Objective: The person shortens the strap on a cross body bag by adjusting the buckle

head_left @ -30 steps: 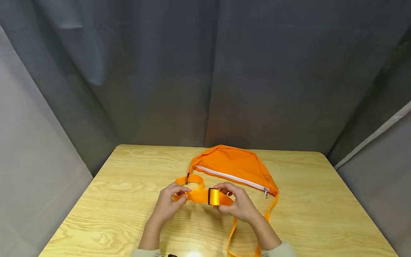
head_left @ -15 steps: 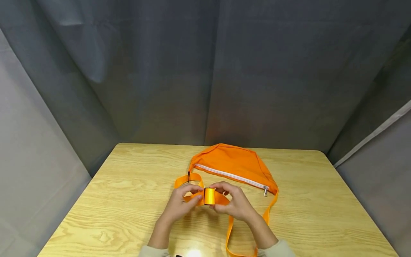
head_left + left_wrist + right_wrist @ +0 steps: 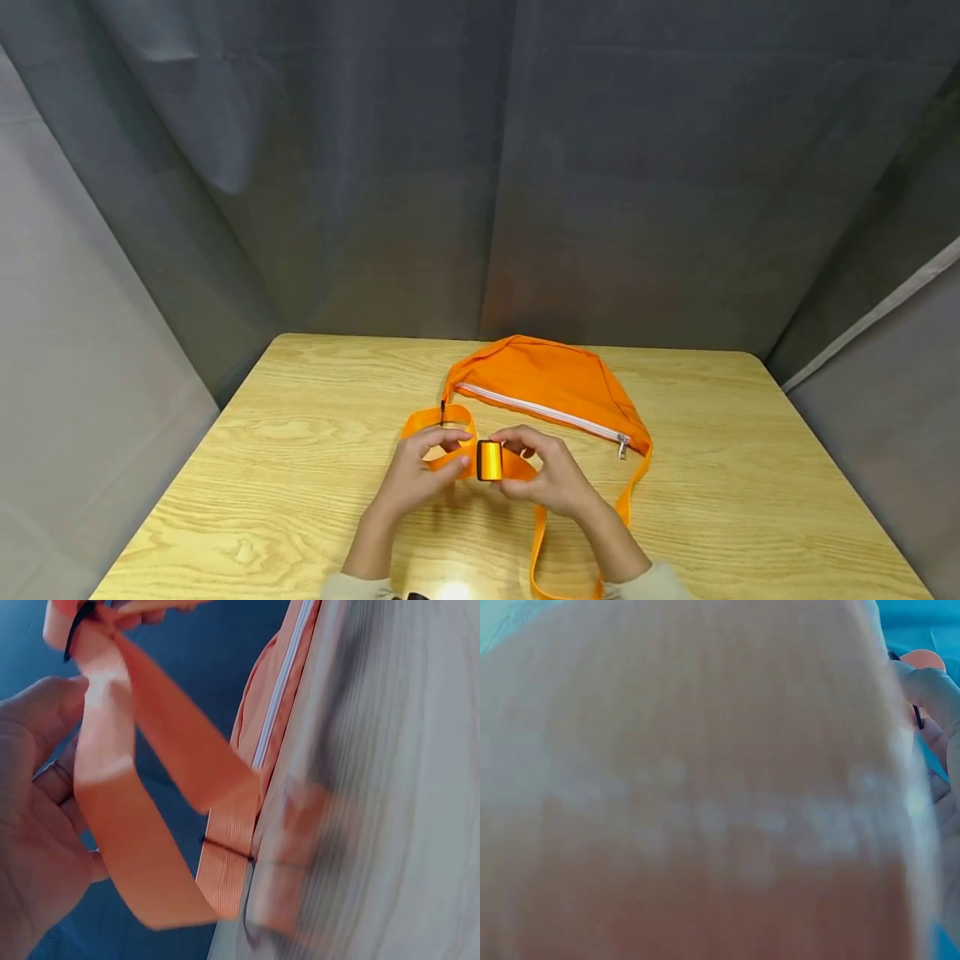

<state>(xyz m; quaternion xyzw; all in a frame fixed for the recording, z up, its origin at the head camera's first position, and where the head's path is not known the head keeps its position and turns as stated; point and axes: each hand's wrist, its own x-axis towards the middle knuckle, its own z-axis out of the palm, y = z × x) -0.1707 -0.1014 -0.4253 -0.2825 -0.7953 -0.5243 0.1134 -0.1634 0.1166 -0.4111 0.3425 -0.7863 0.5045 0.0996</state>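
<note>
An orange waist bag (image 3: 551,379) with a white zipper lies on the table, its orange strap (image 3: 540,550) trailing from both ends. My left hand (image 3: 412,475) pinches the strap just left of a black slide buckle (image 3: 480,461). A shiny strap loop (image 3: 491,461) bulges out of that buckle. On its right side, my right hand (image 3: 553,475) pinches the strap and loop between thumb and fingers. In the left wrist view, a strap length (image 3: 112,810) hangs in a loop beside the left hand. Blurred orange-brown material fills most of the right wrist view.
The wooden table (image 3: 247,467) reaches back to a dark grey curtain (image 3: 390,208). Paler grey panels flank it on both sides. A metal zipper pull (image 3: 622,448) sits at the bag's right end. A small dark object (image 3: 417,596) shows at the bottom edge.
My left hand has slid right along the strap, up against the buckle. The buckle has shifted slightly left with my right hand. Over the last half second, little has moved.
</note>
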